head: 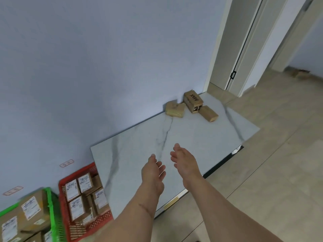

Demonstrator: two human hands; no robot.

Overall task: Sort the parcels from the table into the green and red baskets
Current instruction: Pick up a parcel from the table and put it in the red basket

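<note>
Three brown parcels lie at the far end of the marble table, against the wall: a soft padded parcel, a box printed "MAX" and a small box. My left hand and my right hand hover over the table's near half, both with relaxed fingers and holding nothing, well short of the parcels. The red basket at the table's left end holds several labelled boxes. The green basket beside it holds several larger labelled parcels.
A pale blue wall runs along the far side of the table and baskets. A white door frame stands beyond the table at the right. Tiled floor spreads to the right of the table.
</note>
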